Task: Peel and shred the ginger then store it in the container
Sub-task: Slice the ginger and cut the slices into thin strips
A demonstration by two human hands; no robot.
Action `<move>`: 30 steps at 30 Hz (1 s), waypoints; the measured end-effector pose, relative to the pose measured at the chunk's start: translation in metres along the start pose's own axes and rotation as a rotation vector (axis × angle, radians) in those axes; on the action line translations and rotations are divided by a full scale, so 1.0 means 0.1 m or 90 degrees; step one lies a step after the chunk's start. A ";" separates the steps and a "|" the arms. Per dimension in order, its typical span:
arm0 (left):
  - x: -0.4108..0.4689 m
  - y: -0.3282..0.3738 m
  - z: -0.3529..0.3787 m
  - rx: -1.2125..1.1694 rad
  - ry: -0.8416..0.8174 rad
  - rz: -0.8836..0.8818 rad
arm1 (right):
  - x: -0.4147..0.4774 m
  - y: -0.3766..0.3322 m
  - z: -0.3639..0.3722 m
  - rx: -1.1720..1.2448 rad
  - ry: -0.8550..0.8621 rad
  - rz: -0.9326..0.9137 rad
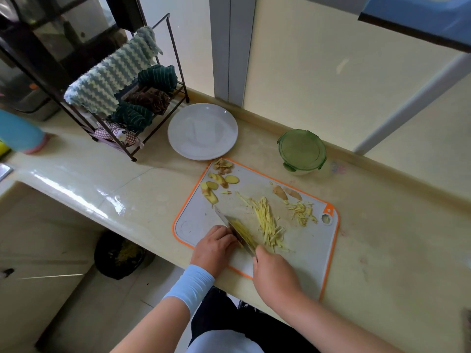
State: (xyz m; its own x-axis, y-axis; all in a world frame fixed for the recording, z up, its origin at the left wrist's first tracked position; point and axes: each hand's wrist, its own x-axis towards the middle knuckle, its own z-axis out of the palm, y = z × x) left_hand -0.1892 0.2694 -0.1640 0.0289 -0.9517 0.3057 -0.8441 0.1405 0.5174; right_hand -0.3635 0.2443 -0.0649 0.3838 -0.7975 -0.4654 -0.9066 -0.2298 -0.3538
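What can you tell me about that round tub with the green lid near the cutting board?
The container is a small round tub with a clear body and a translucent green snap-lock lid, its clips folded down, so it looks shut. It stands upright on the pale countertop, just beyond the cutting board's far edge, near the wall. Nothing touches it; its contents cannot be made out.

A glossy cream counter (142, 189) runs past the hands to a pale yellow wall (318, 59) beyond them. Far left of the hands, a dark wire rack (163, 72) holds cloths (114, 72); below left lies a light tiled floor (114, 314).
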 end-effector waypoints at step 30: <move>0.01 0.09 0.00 -0.003 0.033 -0.016 | 0.30 -0.13 0.08 0.009 0.022 -0.014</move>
State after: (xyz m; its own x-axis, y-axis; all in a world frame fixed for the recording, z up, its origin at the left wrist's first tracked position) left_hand -0.1974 0.2696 -0.1591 0.0781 -0.9395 0.3336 -0.8400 0.1182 0.5295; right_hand -0.3389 0.2276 -0.0809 0.3975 -0.8112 -0.4288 -0.8953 -0.2404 -0.3751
